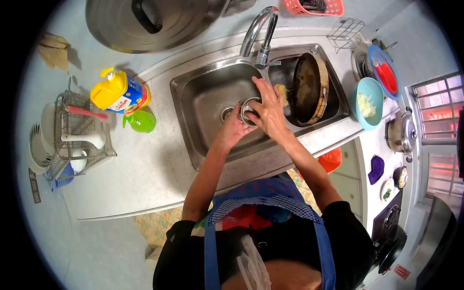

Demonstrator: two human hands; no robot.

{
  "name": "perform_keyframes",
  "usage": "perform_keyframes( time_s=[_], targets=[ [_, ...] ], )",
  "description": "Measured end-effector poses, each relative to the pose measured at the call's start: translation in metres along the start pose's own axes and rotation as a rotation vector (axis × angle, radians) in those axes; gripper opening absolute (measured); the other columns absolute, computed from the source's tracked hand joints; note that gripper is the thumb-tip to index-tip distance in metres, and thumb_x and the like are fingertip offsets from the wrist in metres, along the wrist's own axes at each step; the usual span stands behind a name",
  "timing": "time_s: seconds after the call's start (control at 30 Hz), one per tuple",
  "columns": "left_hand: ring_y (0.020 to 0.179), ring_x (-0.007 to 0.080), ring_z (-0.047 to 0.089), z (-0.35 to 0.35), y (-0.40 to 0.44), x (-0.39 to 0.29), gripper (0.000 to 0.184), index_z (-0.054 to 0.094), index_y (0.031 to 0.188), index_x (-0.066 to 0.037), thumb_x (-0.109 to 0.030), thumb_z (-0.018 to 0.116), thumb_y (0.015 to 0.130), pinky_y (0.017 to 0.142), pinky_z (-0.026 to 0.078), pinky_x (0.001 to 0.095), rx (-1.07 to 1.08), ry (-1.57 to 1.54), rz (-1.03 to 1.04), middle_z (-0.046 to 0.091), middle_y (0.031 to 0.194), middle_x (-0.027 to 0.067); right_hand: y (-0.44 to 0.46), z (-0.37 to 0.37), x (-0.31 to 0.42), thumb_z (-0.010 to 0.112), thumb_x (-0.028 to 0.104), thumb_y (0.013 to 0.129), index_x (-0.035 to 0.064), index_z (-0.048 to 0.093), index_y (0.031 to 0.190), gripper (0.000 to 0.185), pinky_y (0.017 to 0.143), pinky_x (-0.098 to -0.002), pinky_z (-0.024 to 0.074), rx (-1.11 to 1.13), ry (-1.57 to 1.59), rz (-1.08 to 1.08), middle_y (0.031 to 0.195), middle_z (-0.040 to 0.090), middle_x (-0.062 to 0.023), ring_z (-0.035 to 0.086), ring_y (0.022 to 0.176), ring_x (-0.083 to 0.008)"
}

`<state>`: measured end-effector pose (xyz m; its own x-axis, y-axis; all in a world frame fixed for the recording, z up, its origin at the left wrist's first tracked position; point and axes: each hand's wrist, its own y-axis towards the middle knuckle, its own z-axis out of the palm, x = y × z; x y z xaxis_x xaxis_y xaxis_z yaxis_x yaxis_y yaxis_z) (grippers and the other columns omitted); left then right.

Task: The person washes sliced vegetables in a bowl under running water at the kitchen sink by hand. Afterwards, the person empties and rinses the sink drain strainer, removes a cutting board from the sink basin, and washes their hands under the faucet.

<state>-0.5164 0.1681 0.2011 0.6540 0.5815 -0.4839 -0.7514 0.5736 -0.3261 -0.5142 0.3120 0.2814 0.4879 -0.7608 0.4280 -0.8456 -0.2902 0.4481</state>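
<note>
Over the left sink basin (205,92), my left hand (232,131) is closed round the side of a small round metal cup or bowl (249,112). My right hand (271,112) grips its other side, with a digit reaching into its mouth and other fingers stretched out towards the faucet. The cup's base is hidden by my hands. Just beyond my right hand rises the curved chrome faucet (265,50). A yellow sponge (282,94) lies right of that hand, near the divider.
A dark pan (305,89) leans in the right basin. Yellow jug (121,94) and green pump bottle (141,121) stand on the left counter, beside a wire dish rack (87,130). A turquoise bowl (361,92) with pale chopped food sits right of the sink.
</note>
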Motion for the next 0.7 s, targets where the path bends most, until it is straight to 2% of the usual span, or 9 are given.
perform_keyframes(
  time_s=[0.2,0.33,0.43,0.5,0.53,0.6,0.63,0.67,0.7],
  targets=[
    [0.111,0.0199,0.046,0.002,-0.006,-0.006,0.044,0.039,0.122,-0.013,-0.044,0.036,0.091,0.094,0.037,0.0412,-0.031,-0.011,0.007,0.048,0.12,0.0046,0.005,0.013,-0.005,0.068,0.009,0.059,0.0074,0.061,0.073,0.015,0.097,-0.0473,0.0229,0.033,-0.077,-0.068,0.131,0.037,-0.0081,0.033,0.122,-0.0265],
    [0.111,0.0199,0.046,0.001,-0.007,-0.006,0.045,0.039,0.122,-0.013,-0.044,0.037,0.09,0.094,0.037,0.041,0.013,-0.041,0.012,0.047,0.121,0.0048,0.001,0.018,-0.008,0.067,0.008,0.061,0.0078,0.062,0.073,0.014,0.097,-0.0479,0.0231,0.009,-0.016,-0.054,0.127,0.042,-0.0073,0.036,0.121,-0.0265],
    [0.111,0.0196,0.046,0.004,-0.007,-0.006,0.044,0.041,0.121,-0.012,-0.044,0.037,0.09,0.095,0.036,0.0413,0.031,-0.05,0.052,0.048,0.12,0.0049,-0.004,0.018,-0.012,0.066,0.005,0.063,0.0088,0.064,0.077,0.015,0.095,-0.0436,0.0288,-0.036,0.069,-0.009,0.121,0.047,-0.0101,0.041,0.115,-0.0272],
    [0.11,0.018,0.047,0.001,-0.005,-0.007,0.043,0.044,0.119,-0.015,-0.045,0.038,0.09,0.094,0.037,0.0402,0.058,-0.058,0.038,0.049,0.119,0.0031,-0.007,0.019,-0.019,0.064,0.009,0.073,0.0084,0.066,0.084,0.012,0.089,-0.0329,0.0364,-0.074,0.459,0.158,0.119,0.049,-0.0079,0.048,0.106,-0.0219],
    [0.11,0.018,0.047,0.0,-0.004,-0.006,0.043,0.044,0.119,-0.015,-0.045,0.038,0.09,0.094,0.037,0.0402,0.06,-0.059,0.04,0.049,0.119,0.0031,-0.008,0.017,-0.02,0.064,0.009,0.073,0.0084,0.066,0.084,0.012,0.089,-0.0329,0.0364,-0.074,0.458,0.155,0.119,0.049,-0.0079,0.048,0.106,-0.0219],
    [0.108,0.0165,0.048,-0.002,-0.003,-0.005,0.042,0.046,0.119,-0.018,-0.046,0.036,0.09,0.092,0.037,0.0385,0.0,-0.056,0.01,0.05,0.118,0.0007,-0.011,0.008,-0.02,0.06,0.011,0.08,0.0058,0.065,0.09,0.012,0.09,-0.027,0.0344,-0.02,1.07,0.54,0.114,0.052,-0.0052,0.049,0.101,-0.0142],
    [0.108,0.0165,0.048,-0.002,-0.002,-0.004,0.042,0.046,0.119,-0.018,-0.046,0.036,0.09,0.092,0.037,0.0385,0.005,-0.055,0.008,0.05,0.118,0.0007,-0.013,0.009,-0.024,0.055,0.015,0.085,0.0057,0.064,0.095,0.016,0.087,-0.0265,0.0357,-0.021,1.1,0.554,0.108,0.055,-0.001,0.048,0.097,-0.0086],
    [0.108,0.016,0.048,-0.003,-0.001,-0.003,0.042,0.045,0.119,-0.018,-0.046,0.036,0.09,0.092,0.037,0.0378,0.012,-0.058,0.0,0.05,0.118,-0.0002,-0.014,0.007,-0.025,0.055,0.015,0.085,0.0057,0.064,0.095,0.016,0.087,-0.0265,0.0357,-0.025,1.097,0.553,0.108,0.055,-0.001,0.048,0.097,-0.0086],
    [0.107,0.0156,0.048,-0.003,-0.001,-0.003,0.042,0.045,0.12,-0.019,-0.047,0.035,0.09,0.091,0.037,0.0371,0.019,-0.061,-0.009,0.051,0.118,-0.0011,-0.016,0.004,-0.026,0.054,0.017,0.085,0.0066,0.063,0.097,0.018,0.083,-0.0252,0.0362,-0.003,1.215,0.665,0.104,0.057,-0.0004,0.049,0.094,-0.0079]
  ],
)
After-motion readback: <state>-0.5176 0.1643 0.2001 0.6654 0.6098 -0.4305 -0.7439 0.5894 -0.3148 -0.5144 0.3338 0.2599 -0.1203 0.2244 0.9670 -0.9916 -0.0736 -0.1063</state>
